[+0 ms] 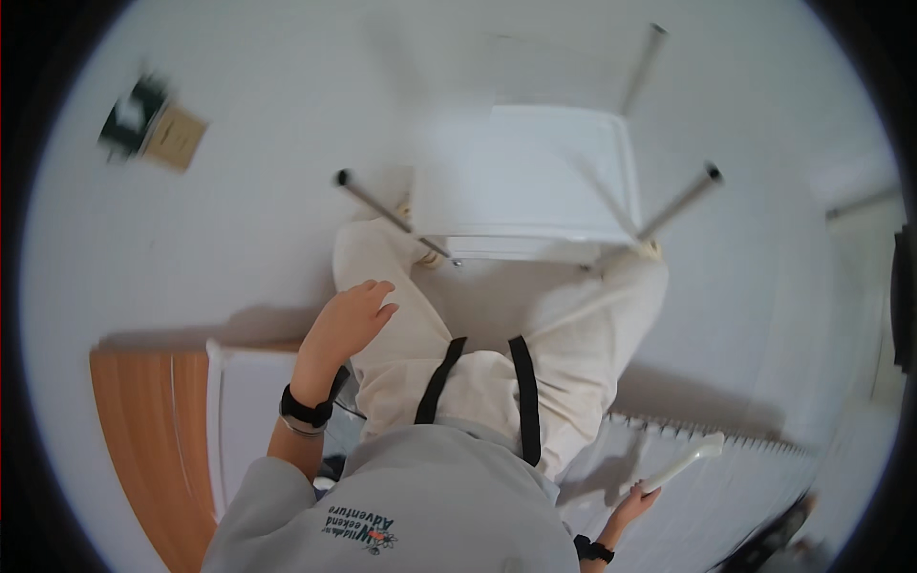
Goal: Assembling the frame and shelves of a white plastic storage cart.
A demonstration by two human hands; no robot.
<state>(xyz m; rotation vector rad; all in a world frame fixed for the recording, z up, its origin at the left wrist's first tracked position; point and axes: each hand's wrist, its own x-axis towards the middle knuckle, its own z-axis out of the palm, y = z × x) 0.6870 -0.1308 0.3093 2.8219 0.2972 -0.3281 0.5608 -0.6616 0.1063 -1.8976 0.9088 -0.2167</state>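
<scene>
Looking straight down, I see my own legs in cream trousers and a grey top. My left hand [349,320] hangs loosely open over my left thigh and holds nothing; a black watch sits on that wrist. My right hand [635,501], low at the right, grips a long white part [683,463] that angles up and to the right. In front of my feet lies an upturned white table [525,177], its metal legs [673,205] sticking up toward me.
An orange wooden panel [158,430] and a white board [248,401] lie at my lower left. A white slatted panel [707,487] lies at lower right. A small brown and dark carton [158,129] rests on the white floor at far left.
</scene>
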